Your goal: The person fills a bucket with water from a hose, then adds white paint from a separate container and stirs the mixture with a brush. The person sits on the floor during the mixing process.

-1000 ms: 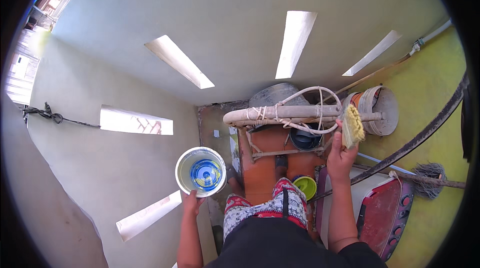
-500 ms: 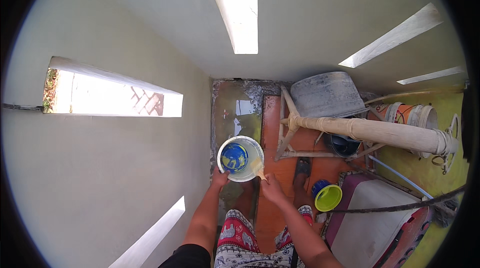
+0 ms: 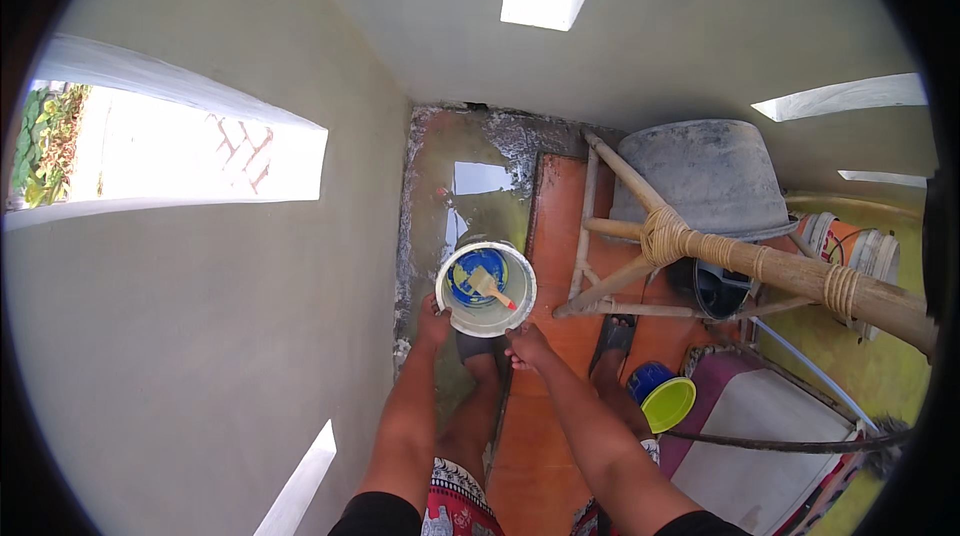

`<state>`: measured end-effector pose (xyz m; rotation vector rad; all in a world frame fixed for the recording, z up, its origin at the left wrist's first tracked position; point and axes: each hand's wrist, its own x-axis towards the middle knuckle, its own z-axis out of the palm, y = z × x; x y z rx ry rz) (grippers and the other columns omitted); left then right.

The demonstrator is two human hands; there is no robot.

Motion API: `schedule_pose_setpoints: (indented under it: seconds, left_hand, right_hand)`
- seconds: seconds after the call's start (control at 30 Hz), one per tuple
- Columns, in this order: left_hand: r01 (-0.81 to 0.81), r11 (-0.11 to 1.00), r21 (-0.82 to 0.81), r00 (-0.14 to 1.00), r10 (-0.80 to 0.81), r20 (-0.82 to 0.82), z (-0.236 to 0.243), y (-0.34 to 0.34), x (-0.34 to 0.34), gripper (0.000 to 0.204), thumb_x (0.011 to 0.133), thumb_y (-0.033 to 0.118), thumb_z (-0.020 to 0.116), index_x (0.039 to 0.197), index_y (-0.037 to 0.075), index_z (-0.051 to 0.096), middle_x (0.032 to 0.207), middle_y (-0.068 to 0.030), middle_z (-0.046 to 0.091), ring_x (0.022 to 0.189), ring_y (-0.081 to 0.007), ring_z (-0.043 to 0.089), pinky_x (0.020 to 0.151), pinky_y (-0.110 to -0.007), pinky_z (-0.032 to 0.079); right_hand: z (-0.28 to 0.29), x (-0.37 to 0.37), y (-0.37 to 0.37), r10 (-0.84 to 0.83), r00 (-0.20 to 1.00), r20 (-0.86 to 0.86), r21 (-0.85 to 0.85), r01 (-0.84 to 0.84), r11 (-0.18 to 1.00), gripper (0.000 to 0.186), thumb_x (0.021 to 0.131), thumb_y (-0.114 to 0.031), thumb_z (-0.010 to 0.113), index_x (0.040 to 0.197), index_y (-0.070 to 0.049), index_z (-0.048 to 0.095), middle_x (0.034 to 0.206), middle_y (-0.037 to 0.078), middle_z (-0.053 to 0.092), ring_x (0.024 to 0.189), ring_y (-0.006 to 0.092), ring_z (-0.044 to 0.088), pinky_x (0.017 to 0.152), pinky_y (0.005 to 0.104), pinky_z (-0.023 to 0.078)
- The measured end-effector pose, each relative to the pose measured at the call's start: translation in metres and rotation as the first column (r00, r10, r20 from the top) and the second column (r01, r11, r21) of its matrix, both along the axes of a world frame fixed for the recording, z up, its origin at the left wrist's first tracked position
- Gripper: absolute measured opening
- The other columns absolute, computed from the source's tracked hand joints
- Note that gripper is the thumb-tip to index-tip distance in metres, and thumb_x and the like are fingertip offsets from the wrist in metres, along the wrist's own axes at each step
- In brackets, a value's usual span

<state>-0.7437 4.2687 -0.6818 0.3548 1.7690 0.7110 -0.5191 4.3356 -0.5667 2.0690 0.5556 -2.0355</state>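
A white bucket [image 3: 526, 281] is between my two hands above the wet floor strip. Inside it sits a round blue container [image 3: 490, 260] smeared with yellow. A paintbrush [image 3: 488, 284] with pale bristles and a red-tipped wooden handle lies in the bucket, free of both hands. My left hand [image 3: 432, 322] grips the bucket's rim on the left. At its lower right edge, my right hand [image 3: 527, 345] is closed against the rim with curled fingers.
A bamboo frame [image 3: 720, 248] stands at right, beside a large grey tub [image 3: 695, 176] and a dark bucket [image 3: 722, 288]. Nearer lies a blue and lime-yellow pail [image 3: 668, 404] beside a grey-and-purple box [image 3: 765, 436]. A grey wall [image 3: 250, 336] with slot openings rises close on my left.
The paintbrush has left my right hand and now lies inside the bucket. My right hand has moved to the bucket's rim. The view has shifted.
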Motion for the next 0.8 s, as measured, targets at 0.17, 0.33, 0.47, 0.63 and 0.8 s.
schedule_pose_setpoints:
  seconds: [0.17, 0.33, 0.47, 0.63, 0.8]
  left_hand:
    - [-0.004, 0.997, -0.080, 0.966, -0.017, -0.257, 0.008, 0.010, -0.001, 0.069, 0.093, 0.015, 0.068, 0.151, 0.004, 0.033, 0.147, -0.0245, 0.047, 0.134, -0.0328, 0.049, 0.110, -0.042, 0.040]
    - [0.070, 0.997, 0.024, 0.993, -0.067, -0.099, 0.118, 0.033, 0.036, 0.072, 0.093, 0.018, 0.069, 0.152, 0.002, 0.031, 0.143, -0.0266, 0.046, 0.131, -0.0341, 0.050, 0.110, -0.044, 0.040]
    - [0.047, 0.946, 0.321, 0.998, -0.055, 0.017, 0.271, 0.070, 0.088, 0.055, 0.099, 0.013, 0.060, 0.147, 0.002, 0.036, 0.137, -0.0190, 0.050, 0.124, -0.0252, 0.052, 0.107, -0.037, 0.041]
    - [0.043, 0.740, 0.671, 0.991, -0.116, 0.065, 0.504, 0.155, 0.148, 0.045, 0.102, 0.021, 0.053, 0.144, 0.009, 0.043, 0.137, -0.0083, 0.053, 0.127, -0.0223, 0.051, 0.106, -0.038, 0.039]
    - [0.291, 0.349, 0.891, 0.952, -0.200, -0.233, 0.701, 0.217, 0.222, 0.045, 0.098, 0.030, 0.058, 0.135, 0.005, 0.049, 0.128, -0.0161, 0.056, 0.119, -0.0287, 0.055, 0.104, -0.041, 0.039]
  right_hand:
    - [0.044, 0.064, -0.023, 0.063, 0.988, -0.139, -0.005, -0.064, 0.998, 0.041, 0.098, -0.025, 0.059, 0.132, -0.005, 0.050, 0.085, 0.005, 0.061, 0.065, 0.0155, 0.059, 0.059, 0.0336, 0.056]
    - [0.128, 0.161, -0.061, -0.231, 0.969, -0.084, 0.132, 0.241, 0.962, 0.029, 0.099, -0.020, 0.055, 0.122, -0.003, 0.055, 0.096, 0.005, 0.060, 0.074, 0.0137, 0.061, 0.065, 0.0300, 0.056]
    - [0.247, 0.234, -0.066, -0.474, 0.879, -0.047, 0.392, 0.453, 0.801, 0.026, 0.100, -0.015, 0.054, 0.123, -0.002, 0.057, 0.095, 0.004, 0.062, 0.074, 0.0105, 0.060, 0.063, 0.0262, 0.052]
    - [0.483, 0.284, -0.017, -0.427, 0.889, -0.167, 0.764, 0.390, 0.513, 0.025, 0.100, -0.012, 0.059, 0.123, -0.002, 0.058, 0.092, 0.001, 0.062, 0.076, 0.0068, 0.057, 0.062, 0.0222, 0.046]
    - [0.673, 0.320, 0.067, -0.231, 0.915, -0.330, 0.943, 0.310, -0.118, 0.026, 0.100, -0.008, 0.059, 0.125, -0.001, 0.057, 0.099, 0.000, 0.060, 0.091, 0.0059, 0.057, 0.082, 0.0236, 0.048]
